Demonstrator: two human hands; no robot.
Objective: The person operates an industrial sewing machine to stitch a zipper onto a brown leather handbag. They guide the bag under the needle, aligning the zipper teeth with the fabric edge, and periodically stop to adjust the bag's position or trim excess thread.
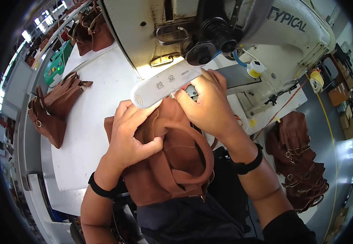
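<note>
White guard point(164, 84) over brown bag point(159, 164)

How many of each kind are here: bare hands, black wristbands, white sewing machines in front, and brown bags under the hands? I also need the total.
Bare left hand and bare right hand: 2
Black wristbands: 2
Off-white metal sewing machine in front: 1
Brown leather-like handbag under the hands: 1
Total: 6

Left hand point(128, 132) thumb out, right hand point(209, 101) curled

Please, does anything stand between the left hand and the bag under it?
Nothing visible: the left hand touches the bag directly. In this view, the white cover appears just past its fingertips.
</note>
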